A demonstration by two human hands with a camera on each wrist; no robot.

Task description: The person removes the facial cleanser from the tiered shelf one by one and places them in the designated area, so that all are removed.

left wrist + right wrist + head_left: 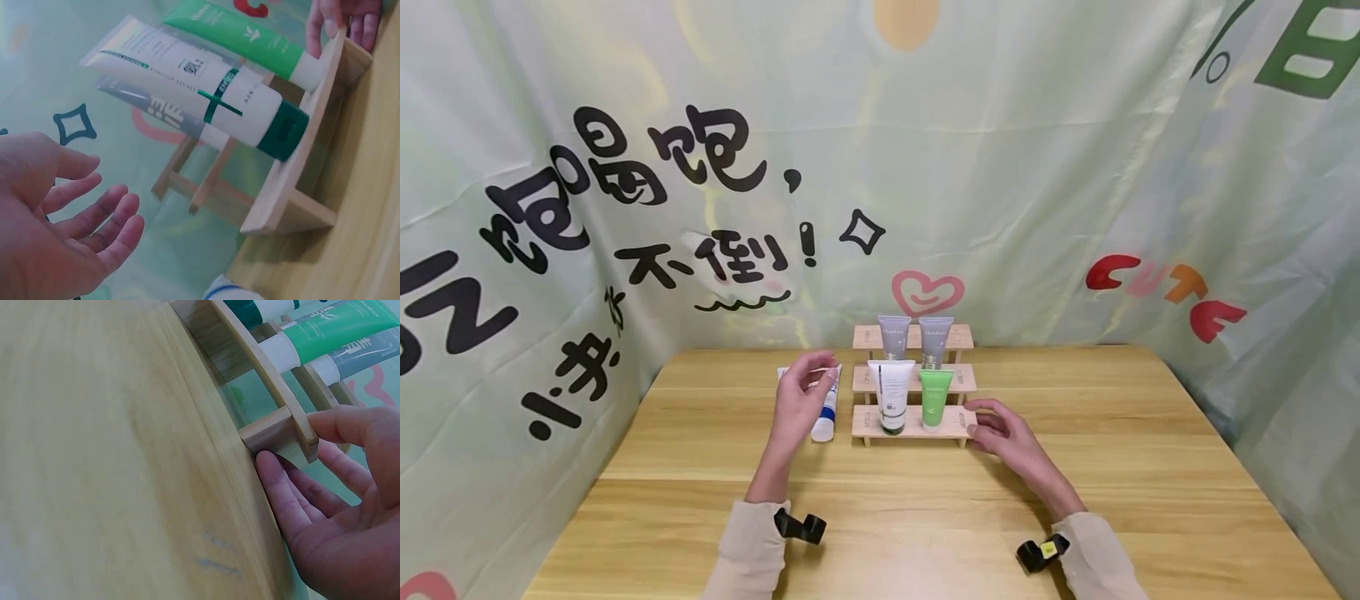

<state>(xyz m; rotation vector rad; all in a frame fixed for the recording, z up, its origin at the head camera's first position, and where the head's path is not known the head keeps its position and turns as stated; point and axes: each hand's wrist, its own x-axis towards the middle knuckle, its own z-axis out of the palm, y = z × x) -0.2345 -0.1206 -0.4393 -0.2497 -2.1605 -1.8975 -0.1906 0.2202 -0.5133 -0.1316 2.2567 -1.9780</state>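
A three-step wooden display rack (872,422) stands on the table. A white tube with a dark green cap (247,103) and a green tube (936,396) stand on its front step. Two grey tubes (894,337) stand farther back. My right hand (1011,437) grips the right end of the front step, one fingertip at the board's edge and another against its leg (269,430). Left of the rack, my left hand (802,404) holds nothing, its fingers loosely bent. Beneath it, a white tube with a blue band (824,421) lies on the table, partly hidden by the hand.
The wooden table (880,508) reaches back to a printed cloth backdrop (1000,192), which hangs close behind the rack and along both sides. Black wrist cameras (801,527) sit at both sleeves.
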